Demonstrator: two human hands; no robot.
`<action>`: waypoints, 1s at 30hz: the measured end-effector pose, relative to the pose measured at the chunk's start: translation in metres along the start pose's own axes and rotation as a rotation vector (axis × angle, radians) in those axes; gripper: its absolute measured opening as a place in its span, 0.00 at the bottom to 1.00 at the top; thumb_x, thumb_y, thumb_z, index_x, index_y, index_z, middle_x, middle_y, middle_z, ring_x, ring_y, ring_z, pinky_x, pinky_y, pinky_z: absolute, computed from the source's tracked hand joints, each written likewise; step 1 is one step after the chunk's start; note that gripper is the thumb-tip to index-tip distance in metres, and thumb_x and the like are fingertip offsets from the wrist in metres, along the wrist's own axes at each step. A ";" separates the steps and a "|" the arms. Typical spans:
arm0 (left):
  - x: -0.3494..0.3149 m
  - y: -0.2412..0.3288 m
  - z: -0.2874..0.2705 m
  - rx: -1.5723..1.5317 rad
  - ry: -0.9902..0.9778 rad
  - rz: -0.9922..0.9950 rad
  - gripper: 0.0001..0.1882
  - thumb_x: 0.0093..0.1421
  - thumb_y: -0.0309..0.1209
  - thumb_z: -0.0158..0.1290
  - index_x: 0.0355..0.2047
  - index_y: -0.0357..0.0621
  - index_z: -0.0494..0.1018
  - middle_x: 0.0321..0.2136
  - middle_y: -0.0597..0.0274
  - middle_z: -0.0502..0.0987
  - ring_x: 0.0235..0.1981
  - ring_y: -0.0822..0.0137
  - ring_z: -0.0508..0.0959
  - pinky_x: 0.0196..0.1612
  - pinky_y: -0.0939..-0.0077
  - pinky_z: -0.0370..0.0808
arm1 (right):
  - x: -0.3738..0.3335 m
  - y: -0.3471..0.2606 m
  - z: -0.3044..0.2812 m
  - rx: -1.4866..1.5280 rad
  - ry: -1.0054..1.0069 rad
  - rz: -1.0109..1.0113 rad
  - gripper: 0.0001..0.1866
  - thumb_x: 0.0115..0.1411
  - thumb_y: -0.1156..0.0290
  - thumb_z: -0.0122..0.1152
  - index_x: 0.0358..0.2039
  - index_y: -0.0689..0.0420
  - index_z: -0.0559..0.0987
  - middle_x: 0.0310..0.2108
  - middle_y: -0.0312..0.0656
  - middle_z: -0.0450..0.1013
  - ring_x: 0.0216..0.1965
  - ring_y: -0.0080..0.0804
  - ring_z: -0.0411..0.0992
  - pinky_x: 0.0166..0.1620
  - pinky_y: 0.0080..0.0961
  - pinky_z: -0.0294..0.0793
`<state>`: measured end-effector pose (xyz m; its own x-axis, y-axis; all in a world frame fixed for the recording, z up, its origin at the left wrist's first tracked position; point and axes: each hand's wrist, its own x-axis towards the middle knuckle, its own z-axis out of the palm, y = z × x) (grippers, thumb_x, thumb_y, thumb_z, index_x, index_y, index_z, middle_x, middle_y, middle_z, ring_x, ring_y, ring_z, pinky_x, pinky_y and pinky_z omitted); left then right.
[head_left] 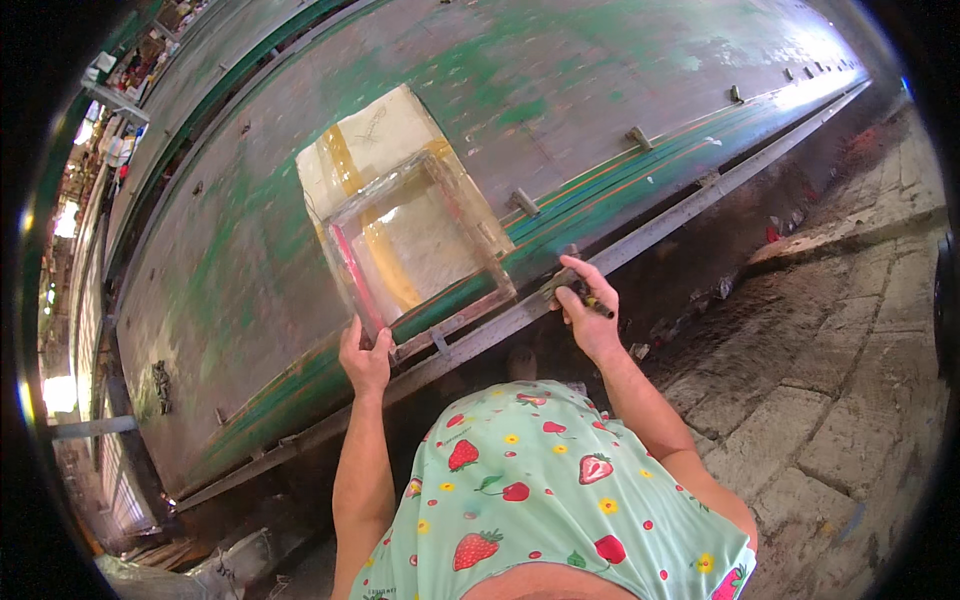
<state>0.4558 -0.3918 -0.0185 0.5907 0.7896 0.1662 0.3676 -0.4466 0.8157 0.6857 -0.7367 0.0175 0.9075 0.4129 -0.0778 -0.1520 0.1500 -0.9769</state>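
A rectangular screen-printing frame (463, 310) lies tilted on a long green-stained table, its near edge over the rail. At its near left corner, by a red strip, my left hand (367, 357) grips the frame with thumb and fingers. To the right of the frame, over the table's edge rail, my right hand (592, 308) is closed round a small dark tool (600, 305) with a yellowish patch; its exact kind is unclear. A white taped sheet or board (375, 130) lies at the frame's far end, and brown-yellow tape runs down the frame's middle.
The long table (580, 70) stretches from lower left to upper right. Small metal stops (525, 202) line its near side above a metal rail (760, 155). Paving slabs (770, 430) lie to the right. A second table (190, 110) stands beyond, and crumpled plastic (235, 560) lies at lower left.
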 end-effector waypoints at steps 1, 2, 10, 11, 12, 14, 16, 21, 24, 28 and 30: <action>0.000 0.002 -0.001 -0.028 -0.022 -0.091 0.30 0.63 0.25 0.72 0.65 0.29 0.81 0.41 0.56 0.81 0.39 0.64 0.85 0.42 0.66 0.81 | 0.000 0.003 0.006 -0.073 -0.036 -0.113 0.25 0.71 0.83 0.68 0.67 0.57 0.83 0.40 0.34 0.79 0.36 0.20 0.75 0.39 0.21 0.75; -0.002 0.003 -0.002 -0.027 -0.025 -0.027 0.30 0.64 0.25 0.72 0.65 0.29 0.81 0.41 0.56 0.81 0.40 0.64 0.85 0.42 0.66 0.82 | -0.001 0.006 0.013 -0.131 -0.094 -0.255 0.26 0.69 0.85 0.69 0.66 0.58 0.83 0.40 0.34 0.78 0.39 0.23 0.75 0.44 0.24 0.75; -0.001 -0.022 0.001 -0.115 0.004 -0.059 0.29 0.71 0.29 0.70 0.69 0.32 0.79 0.45 0.61 0.83 0.45 0.68 0.84 0.50 0.69 0.82 | -0.028 0.016 0.064 -0.338 -0.274 -0.369 0.24 0.63 0.87 0.74 0.58 0.56 0.85 0.42 0.46 0.79 0.41 0.41 0.79 0.48 0.34 0.79; 0.000 -0.027 0.001 -0.182 0.022 -0.061 0.28 0.71 0.29 0.70 0.69 0.33 0.79 0.45 0.61 0.83 0.46 0.68 0.83 0.51 0.69 0.82 | -0.031 0.017 0.072 -0.376 -0.278 -0.405 0.24 0.63 0.88 0.74 0.58 0.56 0.85 0.42 0.46 0.78 0.40 0.41 0.79 0.47 0.33 0.79; 0.000 -0.030 0.000 -0.238 0.037 -0.140 0.28 0.72 0.29 0.69 0.69 0.33 0.79 0.45 0.62 0.83 0.46 0.69 0.83 0.51 0.70 0.82 | -0.032 0.019 0.080 -0.411 -0.285 -0.442 0.23 0.62 0.88 0.74 0.57 0.56 0.85 0.41 0.46 0.78 0.40 0.40 0.79 0.45 0.33 0.79; -0.004 -0.034 -0.002 -0.384 0.035 -0.107 0.25 0.75 0.28 0.67 0.69 0.34 0.80 0.43 0.65 0.82 0.44 0.73 0.81 0.49 0.73 0.80 | -0.037 0.022 0.096 -0.495 -0.296 -0.506 0.23 0.62 0.89 0.73 0.56 0.56 0.85 0.41 0.45 0.78 0.39 0.39 0.80 0.43 0.33 0.79; -0.007 -0.034 -0.005 -0.468 0.025 -0.201 0.23 0.75 0.26 0.66 0.68 0.34 0.80 0.42 0.65 0.81 0.43 0.75 0.80 0.47 0.76 0.79 | -0.042 0.025 0.109 -0.537 -0.296 -0.509 0.23 0.60 0.90 0.74 0.55 0.57 0.85 0.41 0.47 0.78 0.39 0.43 0.80 0.43 0.35 0.81; -0.010 -0.034 -0.009 -0.485 0.090 -0.042 0.22 0.76 0.26 0.64 0.67 0.36 0.81 0.43 0.65 0.80 0.41 0.75 0.80 0.44 0.77 0.81 | -0.054 0.026 0.128 -0.732 -0.265 -0.567 0.24 0.58 0.91 0.73 0.54 0.57 0.85 0.42 0.48 0.79 0.39 0.45 0.82 0.43 0.36 0.82; -0.011 -0.036 -0.012 -0.443 0.122 0.044 0.21 0.76 0.26 0.63 0.67 0.37 0.81 0.49 0.62 0.80 0.44 0.73 0.81 0.47 0.74 0.83 | -0.061 0.025 0.137 -0.779 -0.261 -0.489 0.24 0.58 0.91 0.72 0.53 0.57 0.85 0.43 0.49 0.79 0.39 0.46 0.83 0.43 0.36 0.83; -0.014 -0.030 -0.019 -0.434 0.115 0.011 0.25 0.73 0.26 0.65 0.68 0.37 0.79 0.57 0.54 0.78 0.56 0.63 0.81 0.61 0.65 0.80 | -0.069 0.026 0.148 -0.887 -0.215 -0.509 0.23 0.59 0.90 0.72 0.53 0.56 0.85 0.44 0.49 0.80 0.39 0.49 0.84 0.43 0.36 0.84; -0.013 -0.022 -0.024 -0.247 0.205 0.213 0.28 0.68 0.26 0.67 0.68 0.40 0.78 0.60 0.51 0.77 0.61 0.56 0.79 0.67 0.58 0.76 | -0.070 0.026 0.152 -0.896 -0.180 -0.493 0.23 0.60 0.89 0.72 0.54 0.56 0.85 0.44 0.50 0.81 0.41 0.50 0.84 0.45 0.37 0.85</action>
<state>0.4228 -0.3821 -0.0251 0.4705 0.7687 0.4333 0.0530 -0.5148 0.8557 0.5592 -0.6252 0.0274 0.7067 0.6263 0.3290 0.6339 -0.3540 -0.6877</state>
